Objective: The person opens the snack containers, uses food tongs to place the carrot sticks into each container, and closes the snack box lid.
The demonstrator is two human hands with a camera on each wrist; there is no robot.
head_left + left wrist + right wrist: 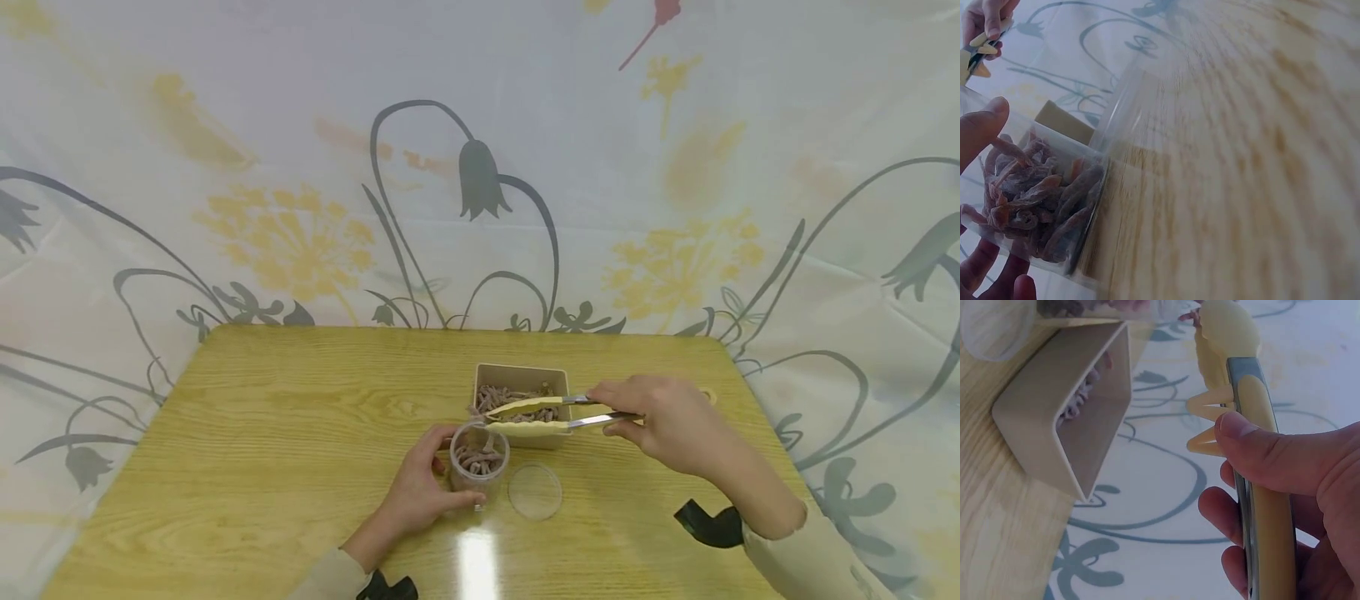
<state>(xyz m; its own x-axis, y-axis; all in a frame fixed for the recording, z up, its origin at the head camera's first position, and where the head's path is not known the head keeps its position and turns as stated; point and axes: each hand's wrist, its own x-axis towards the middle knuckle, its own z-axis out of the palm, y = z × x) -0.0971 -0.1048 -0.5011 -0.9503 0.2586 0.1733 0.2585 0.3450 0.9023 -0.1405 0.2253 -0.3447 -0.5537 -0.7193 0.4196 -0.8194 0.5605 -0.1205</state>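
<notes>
My left hand (420, 487) grips a clear plastic jar (455, 479) standing on the table, thumb on the near side and fingers round the far side. Inside the jar lie brownish, twisted dried strips (1041, 194). My right hand (1297, 469) holds a pair of tongs (588, 422) with cream-coloured tips and metal arms. Those tips hover over the jar's rim, and a small dried piece (1190, 317) shows at their end. Behind the jar sits a beige rectangular box (1035, 419) with more of the strips (495, 397) in it.
A round clear lid (535, 492) lies flat on the wooden table (300, 400), right of the jar. A small ring-shaped thing (708, 395) is partly visible beyond my right hand. Flower-printed cloth (420, 250) hangs behind the table.
</notes>
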